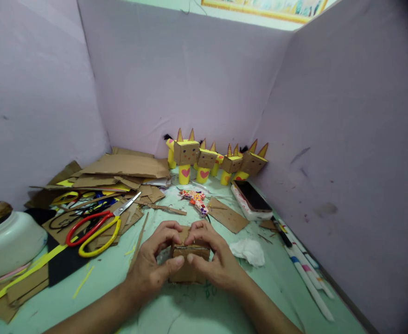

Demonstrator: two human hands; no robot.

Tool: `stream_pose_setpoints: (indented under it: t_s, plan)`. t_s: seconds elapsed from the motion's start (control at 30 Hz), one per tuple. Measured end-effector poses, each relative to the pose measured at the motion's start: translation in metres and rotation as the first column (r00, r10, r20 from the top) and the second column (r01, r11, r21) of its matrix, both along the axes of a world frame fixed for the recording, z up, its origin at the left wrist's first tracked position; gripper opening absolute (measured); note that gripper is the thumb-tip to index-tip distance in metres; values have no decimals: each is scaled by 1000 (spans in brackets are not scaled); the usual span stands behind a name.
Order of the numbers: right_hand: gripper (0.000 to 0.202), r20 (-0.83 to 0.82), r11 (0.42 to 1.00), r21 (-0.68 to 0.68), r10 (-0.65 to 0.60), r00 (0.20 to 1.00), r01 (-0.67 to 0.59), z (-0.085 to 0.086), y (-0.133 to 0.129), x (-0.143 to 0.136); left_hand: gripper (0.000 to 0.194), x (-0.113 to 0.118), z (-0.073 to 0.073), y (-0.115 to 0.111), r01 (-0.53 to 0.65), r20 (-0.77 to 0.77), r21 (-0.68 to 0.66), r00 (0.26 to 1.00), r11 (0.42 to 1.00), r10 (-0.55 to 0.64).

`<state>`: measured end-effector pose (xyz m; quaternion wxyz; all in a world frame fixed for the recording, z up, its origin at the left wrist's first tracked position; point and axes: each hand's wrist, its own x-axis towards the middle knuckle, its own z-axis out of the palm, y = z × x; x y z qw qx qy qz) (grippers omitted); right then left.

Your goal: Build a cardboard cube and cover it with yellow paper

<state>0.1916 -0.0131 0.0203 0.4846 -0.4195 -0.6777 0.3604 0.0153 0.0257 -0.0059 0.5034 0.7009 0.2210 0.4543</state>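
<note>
Holding a small cardboard box point(188, 277) over the pale green tabletop point(176, 313), directly before the person; contact with the table cannot be confirmed. Left hand point(155, 260) and right hand point(219, 257) flank it: curled fingers at the upper part, thumbs against the near face, pinching the cardboard.

Bearings taken from the box — floral-patterned glue gun point(196, 198) at twelve o'clock; yellow-bodied, horned figures with cardboard heads point(186, 153) beyond, between twelve and one; smartphone point(254, 195) on a white case point(248, 210), between one and two; crumpled white tissue point(249, 252) near three, white-barrelled markers point(306, 278) farther out. Red-and-yellow-handled scissors point(116, 215) lie towards ten, on cardboard scraps — stacked cardboard sheets point(124, 166) towards eleven.
</note>
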Motion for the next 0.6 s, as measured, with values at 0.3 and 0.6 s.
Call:
stream_pose_setpoints:
  t_s: [0.3, 0.6]
  plan:
    - [21, -4, 1000, -5, 12, 1000, -12, 0, 0, 1, 20, 0, -1, -1, -12, -6, -15, 1000, 1000, 12]
    - [20, -11, 1000, -13, 19, 1000, -20, -1, -1, 1, 21, 0, -1, -1, -28, -9, 15, 1000, 999, 28]
